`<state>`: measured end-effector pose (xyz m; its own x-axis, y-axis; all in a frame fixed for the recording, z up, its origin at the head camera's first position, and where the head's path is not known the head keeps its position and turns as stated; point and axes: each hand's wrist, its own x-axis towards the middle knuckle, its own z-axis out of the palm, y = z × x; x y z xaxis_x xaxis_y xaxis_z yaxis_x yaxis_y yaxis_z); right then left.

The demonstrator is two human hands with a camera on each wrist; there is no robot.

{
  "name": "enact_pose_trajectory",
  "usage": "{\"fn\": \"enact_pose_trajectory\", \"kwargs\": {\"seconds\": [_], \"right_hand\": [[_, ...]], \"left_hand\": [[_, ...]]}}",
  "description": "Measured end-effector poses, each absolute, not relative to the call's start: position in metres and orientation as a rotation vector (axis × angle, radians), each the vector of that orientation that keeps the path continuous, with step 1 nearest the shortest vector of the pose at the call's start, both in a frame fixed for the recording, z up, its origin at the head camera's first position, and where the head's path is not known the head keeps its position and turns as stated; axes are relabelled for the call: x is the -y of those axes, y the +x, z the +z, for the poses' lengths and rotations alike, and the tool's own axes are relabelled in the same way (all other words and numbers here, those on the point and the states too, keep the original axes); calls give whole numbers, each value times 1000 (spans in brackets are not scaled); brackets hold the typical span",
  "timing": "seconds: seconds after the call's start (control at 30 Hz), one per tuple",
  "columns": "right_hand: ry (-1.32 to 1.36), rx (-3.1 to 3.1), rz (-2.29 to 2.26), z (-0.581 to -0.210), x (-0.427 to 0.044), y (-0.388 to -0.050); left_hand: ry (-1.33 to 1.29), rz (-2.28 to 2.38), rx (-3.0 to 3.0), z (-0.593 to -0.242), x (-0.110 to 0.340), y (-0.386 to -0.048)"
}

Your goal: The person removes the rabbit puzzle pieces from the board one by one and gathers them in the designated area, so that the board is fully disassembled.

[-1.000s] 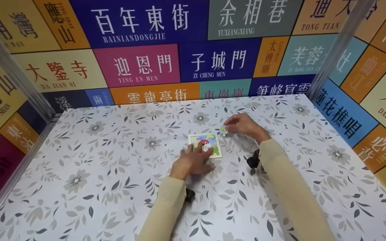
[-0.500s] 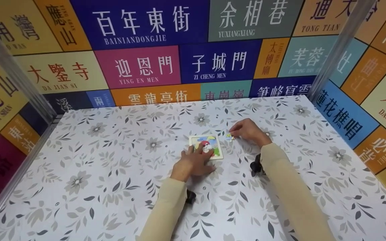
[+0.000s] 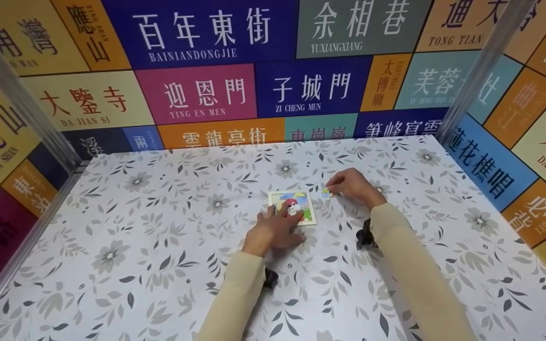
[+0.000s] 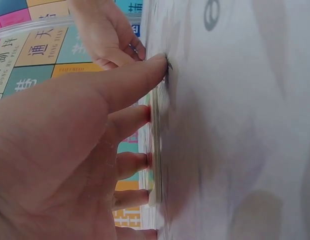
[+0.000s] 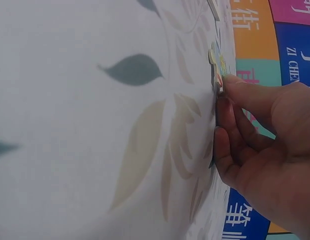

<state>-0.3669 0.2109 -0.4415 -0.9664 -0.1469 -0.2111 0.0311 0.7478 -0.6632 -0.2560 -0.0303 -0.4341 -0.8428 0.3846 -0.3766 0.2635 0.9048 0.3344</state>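
Note:
A small square jigsaw puzzle (image 3: 313, 215) with a pale frame and a colourful cartoon picture lies flat on the table. My left hand (image 3: 273, 232) rests on its near left part, fingers spread; they hide some of the picture. In the left wrist view the fingertips press on the board (image 4: 156, 150), while the thumb touches the tablecloth beside it. Just right of the puzzle, my right hand (image 3: 354, 185) pinches a small puzzle piece (image 3: 326, 193) between thumb and forefinger. The right wrist view shows this piece (image 5: 217, 62) edge-on, at or barely above the cloth.
A white tablecloth (image 3: 159, 284) printed with grey flowers and leaves covers the table. Colourful panels with Chinese lettering (image 3: 192, 92) stand behind and at both sides, with clear corner posts (image 3: 472, 71). Black wrist devices (image 3: 269, 278) sit under both sleeves.
My right hand has moved the puzzle piece slightly right and toward me, away from the puzzle's corner, and turned it. Over the last half second it barely moves. The left hand stays put.

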Motion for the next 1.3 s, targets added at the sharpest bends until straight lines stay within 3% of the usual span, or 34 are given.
{"fn": "enact_pose_trajectory", "kwargs": {"seconds": [0.73, 0.97, 1.3], "right_hand": [[-148, -2674, -1073, -432, -198, -369], [-332, -2728, -1118, -433, -176, -372], [-376, -2586, -1110, -442, -141, -373]], "left_hand": [[499, 359, -2708, -431, 27, -258], [576, 327, -2719, -436, 15, -258], [575, 270, -2668, -435, 12, -258]]}}
